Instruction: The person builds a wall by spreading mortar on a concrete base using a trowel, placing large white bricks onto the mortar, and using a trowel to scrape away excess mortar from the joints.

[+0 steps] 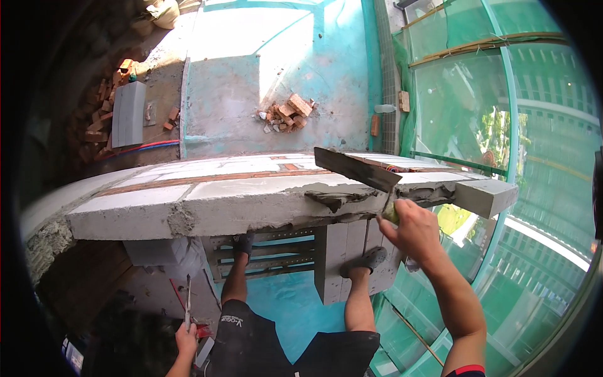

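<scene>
My right hand (414, 232) is closed round the handle of a bricklaying trowel (355, 169). Its long, dark rectangular blade is tilted over the top edge of a pale block wall (245, 202). Wet grey mortar (339, 200) lies in rough smears along that edge, just under the blade. A single grey block (487, 196) sits at the wall's right end, past my right hand. Low at the left, my left hand (186, 341) grips a long, thin grey tool (188, 298) that points away from me; its kind is hard to make out.
One foot is on a slatted metal platform (264, 254), the other on stacked grey blocks (336, 257). Beyond the wall lie a heap of broken bricks (289, 114) and a grey block stack (129, 113). Green netting behind a frame (461, 107) lines the right side.
</scene>
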